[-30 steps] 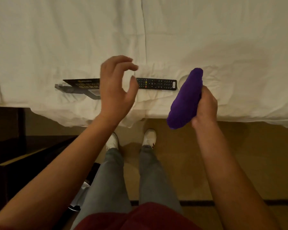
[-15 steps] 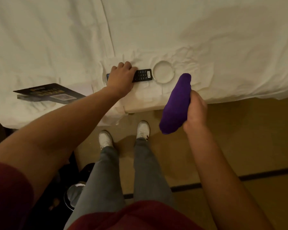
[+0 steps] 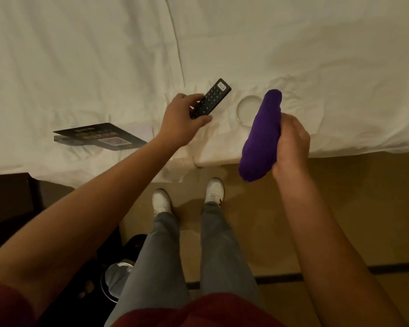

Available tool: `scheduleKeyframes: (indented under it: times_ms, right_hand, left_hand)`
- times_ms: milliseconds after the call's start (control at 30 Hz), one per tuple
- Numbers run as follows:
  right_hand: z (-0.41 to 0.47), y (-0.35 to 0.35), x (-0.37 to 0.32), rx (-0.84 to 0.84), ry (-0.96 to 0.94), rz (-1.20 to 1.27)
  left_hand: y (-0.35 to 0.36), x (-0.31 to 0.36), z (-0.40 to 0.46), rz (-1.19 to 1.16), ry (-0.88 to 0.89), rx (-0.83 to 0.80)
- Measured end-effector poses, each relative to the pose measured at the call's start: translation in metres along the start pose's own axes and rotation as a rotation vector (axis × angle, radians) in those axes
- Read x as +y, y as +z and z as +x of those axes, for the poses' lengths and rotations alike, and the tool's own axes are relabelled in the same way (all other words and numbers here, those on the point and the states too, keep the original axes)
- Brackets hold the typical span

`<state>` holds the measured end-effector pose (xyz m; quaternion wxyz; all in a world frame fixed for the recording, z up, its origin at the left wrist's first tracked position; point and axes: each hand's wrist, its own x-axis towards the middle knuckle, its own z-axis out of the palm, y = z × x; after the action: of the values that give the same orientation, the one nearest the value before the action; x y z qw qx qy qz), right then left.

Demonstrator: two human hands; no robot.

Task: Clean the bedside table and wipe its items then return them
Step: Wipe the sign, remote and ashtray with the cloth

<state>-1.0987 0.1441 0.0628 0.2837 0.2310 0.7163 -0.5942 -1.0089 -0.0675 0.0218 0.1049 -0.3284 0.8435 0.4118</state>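
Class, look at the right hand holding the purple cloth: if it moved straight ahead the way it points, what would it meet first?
Probably the clear round dish on the bed, just beyond the cloth held by the right hand; depth is uncertain.

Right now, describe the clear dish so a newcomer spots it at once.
Start at the white bed, near its edge. The dish lies on the sheet between the remote in the left hand and the purple cloth. It alone is round and see-through.

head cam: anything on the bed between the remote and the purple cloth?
Yes. In the head view a clear round glass dish lies on the sheet between the remote in the left hand and the cloth in the right hand; cloth overlaps its right edge.
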Motion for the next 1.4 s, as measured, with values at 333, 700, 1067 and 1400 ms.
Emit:
scheduleKeyframes:
  times_ms: [333,700,1067,1400]
  right_hand:
    - [-0.036,0.070,-0.064,-0.111,-0.609,-0.362]
    - [-0.109,0.084,0.012,-0.264,-0.546,-0.470]
    - [-0.071,0.052,-0.031,-0.038,-0.447,-0.266]
    - [-0.101,0.079,0.020,-0.171,-0.478,-0.410]
  left_hand:
    - [-0.034,0.039,-0.060,-0.955,-0.100,-0.218]
    - [-0.050,0.045,-0.062,-1.349,-0.249,-0.051]
    - [-0.036,0.001,-0.089,-1.033,-0.148,-0.183]
    - [-0.032,0.030,-0.081,-1.134,-0.119,-0.064]
